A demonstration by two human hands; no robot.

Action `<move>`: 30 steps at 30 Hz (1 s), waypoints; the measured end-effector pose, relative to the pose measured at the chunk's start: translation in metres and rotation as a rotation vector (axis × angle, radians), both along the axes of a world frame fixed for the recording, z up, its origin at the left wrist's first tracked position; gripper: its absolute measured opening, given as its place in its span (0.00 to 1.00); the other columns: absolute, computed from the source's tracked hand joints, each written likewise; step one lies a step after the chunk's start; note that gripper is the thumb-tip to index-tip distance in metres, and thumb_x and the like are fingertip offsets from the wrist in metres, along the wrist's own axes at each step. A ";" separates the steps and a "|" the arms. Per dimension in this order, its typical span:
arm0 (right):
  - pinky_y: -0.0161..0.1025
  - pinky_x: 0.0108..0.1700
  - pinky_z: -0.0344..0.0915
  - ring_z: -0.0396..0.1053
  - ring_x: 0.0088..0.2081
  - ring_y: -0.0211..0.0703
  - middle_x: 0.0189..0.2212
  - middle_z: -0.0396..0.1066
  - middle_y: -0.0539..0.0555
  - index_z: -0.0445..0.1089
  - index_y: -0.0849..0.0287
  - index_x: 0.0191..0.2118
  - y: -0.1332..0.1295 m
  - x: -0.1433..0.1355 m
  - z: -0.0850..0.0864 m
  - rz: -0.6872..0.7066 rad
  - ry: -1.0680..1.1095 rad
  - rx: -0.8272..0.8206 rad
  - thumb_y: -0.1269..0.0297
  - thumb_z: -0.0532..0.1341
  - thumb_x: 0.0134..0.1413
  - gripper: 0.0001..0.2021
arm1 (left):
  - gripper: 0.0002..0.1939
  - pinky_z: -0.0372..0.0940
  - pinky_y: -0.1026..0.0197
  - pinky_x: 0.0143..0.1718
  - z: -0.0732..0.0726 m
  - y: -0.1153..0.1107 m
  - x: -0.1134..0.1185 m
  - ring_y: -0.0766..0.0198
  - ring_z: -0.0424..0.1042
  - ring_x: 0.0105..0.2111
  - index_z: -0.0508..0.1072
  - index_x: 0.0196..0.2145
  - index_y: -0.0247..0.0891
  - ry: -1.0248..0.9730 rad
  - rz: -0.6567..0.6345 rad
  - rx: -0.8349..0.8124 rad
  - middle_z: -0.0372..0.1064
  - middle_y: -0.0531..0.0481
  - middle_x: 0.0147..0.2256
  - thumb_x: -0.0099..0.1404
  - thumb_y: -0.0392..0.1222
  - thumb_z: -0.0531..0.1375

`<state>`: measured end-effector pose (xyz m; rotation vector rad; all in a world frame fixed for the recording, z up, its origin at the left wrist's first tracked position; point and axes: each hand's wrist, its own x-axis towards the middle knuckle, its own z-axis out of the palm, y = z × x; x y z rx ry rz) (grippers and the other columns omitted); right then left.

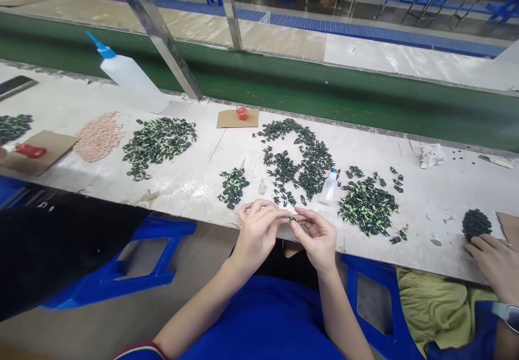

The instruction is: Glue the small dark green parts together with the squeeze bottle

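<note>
My left hand (261,230) and my right hand (315,237) meet at the table's near edge, pinching one tiny dark green piece with a bright green spot (292,218) between their fingertips. Just beyond them spreads a loose heap of small dark green pieces (318,162). A small white squeeze bottle (329,188) with a blue tip stands beside that heap, beyond my right hand. To its right lies a pile of dark pieces with bright green spots (367,206). A smaller pile of similar spotted pieces (233,188) sits beyond my left hand.
A large white bottle (132,81) with a blue nozzle leans at back left, near a metal post (162,35). A red cap-like container (242,113) rests on cardboard (227,119). A co-worker's hand (497,262) touches a dark pile (476,224) at right. Pink pieces (99,135) lie left.
</note>
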<state>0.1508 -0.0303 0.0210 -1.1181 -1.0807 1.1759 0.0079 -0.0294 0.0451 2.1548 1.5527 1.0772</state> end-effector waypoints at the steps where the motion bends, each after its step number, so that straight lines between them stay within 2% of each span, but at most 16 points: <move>1: 0.36 0.28 0.74 0.73 0.27 0.39 0.27 0.76 0.52 0.77 0.57 0.38 0.000 0.001 0.001 0.002 0.015 -0.016 0.63 0.69 0.44 0.12 | 0.11 0.51 0.53 0.45 0.000 0.001 0.000 0.60 0.70 0.37 0.74 0.35 0.44 0.001 -0.015 -0.005 0.77 0.53 0.30 0.68 0.35 0.53; 4: 0.35 0.28 0.73 0.73 0.26 0.39 0.25 0.76 0.51 0.76 0.57 0.36 0.000 0.003 0.000 -0.004 0.047 -0.045 0.63 0.70 0.42 0.12 | 0.11 0.50 0.53 0.44 0.001 0.002 0.001 0.61 0.70 0.37 0.74 0.35 0.44 -0.004 -0.054 0.010 0.76 0.54 0.29 0.69 0.34 0.52; 13: 0.35 0.33 0.73 0.72 0.26 0.36 0.23 0.73 0.48 0.77 0.56 0.37 0.004 0.005 -0.003 0.066 0.091 -0.042 0.64 0.71 0.40 0.13 | 0.13 0.50 0.55 0.45 0.001 0.004 -0.005 0.62 0.69 0.35 0.71 0.35 0.42 0.045 -0.129 0.233 0.73 0.55 0.26 0.65 0.25 0.53; 20: 0.34 0.32 0.72 0.72 0.25 0.36 0.22 0.73 0.47 0.77 0.54 0.36 0.003 0.002 -0.006 0.095 0.107 -0.023 0.68 0.70 0.41 0.12 | 0.13 0.50 0.55 0.47 -0.003 0.001 -0.008 0.63 0.71 0.35 0.71 0.34 0.41 0.083 -0.120 0.266 0.74 0.55 0.27 0.65 0.25 0.53; 26: 0.34 0.28 0.69 0.70 0.25 0.37 0.23 0.72 0.49 0.79 0.53 0.32 -0.001 0.018 0.003 0.157 -0.102 0.148 0.71 0.67 0.44 0.08 | 0.11 0.52 0.55 0.47 -0.011 -0.007 -0.001 0.64 0.72 0.34 0.73 0.35 0.43 0.018 -0.120 0.324 0.75 0.56 0.25 0.66 0.29 0.54; 30: 0.36 0.29 0.69 0.70 0.26 0.38 0.23 0.72 0.50 0.78 0.54 0.34 -0.004 0.034 0.016 0.152 -0.327 0.191 0.71 0.65 0.48 0.07 | 0.08 0.51 0.53 0.51 -0.016 -0.009 0.006 0.61 0.73 0.41 0.72 0.40 0.44 -0.015 -0.135 0.216 0.78 0.54 0.32 0.69 0.35 0.54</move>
